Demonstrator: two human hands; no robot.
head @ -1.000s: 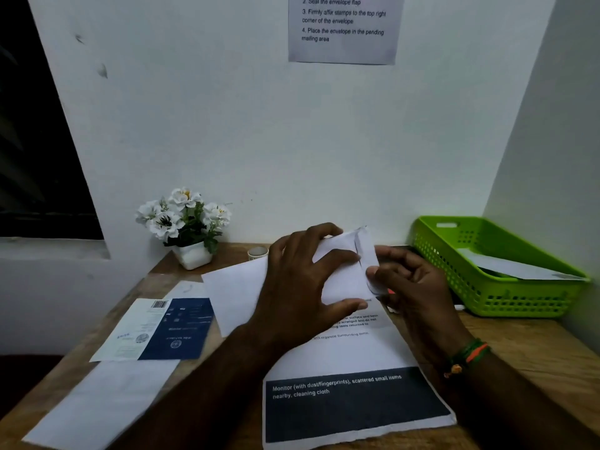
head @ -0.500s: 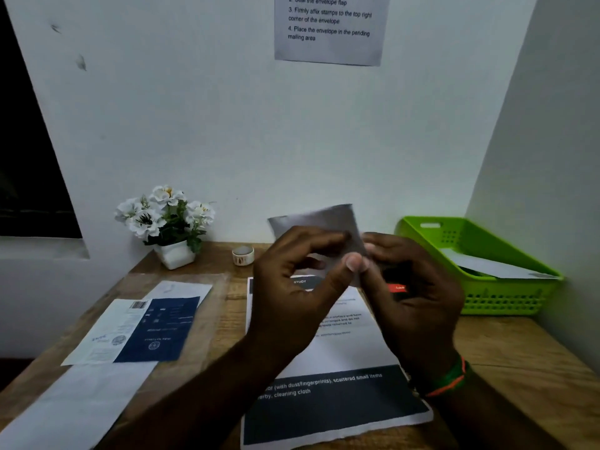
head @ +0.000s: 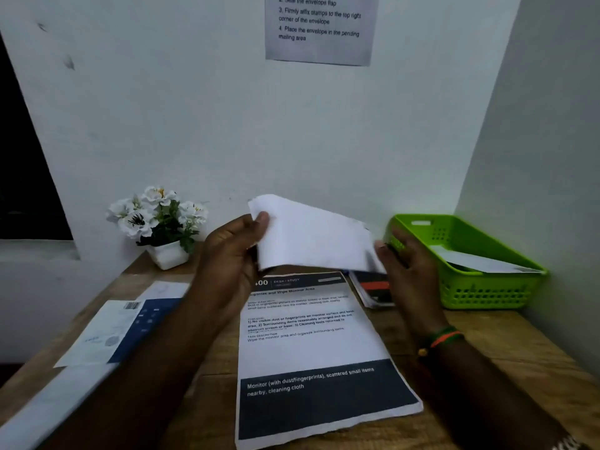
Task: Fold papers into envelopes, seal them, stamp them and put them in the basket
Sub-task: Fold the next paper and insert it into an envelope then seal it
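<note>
Just lifted the folded paper off the desk, so it's now up in the air left of the green basket. My left hand pinches one end, my right hand the other. Folding looks done, envelope next I guess.

White flowers in a white pot stand by the wall.

The scene is dim and bluish, with the wall lit soft and even. The left edge falls to black. The held paper smears with motion blur at its right end. Straight lines bow outward toward the edges. Fine print is soft.
</note>
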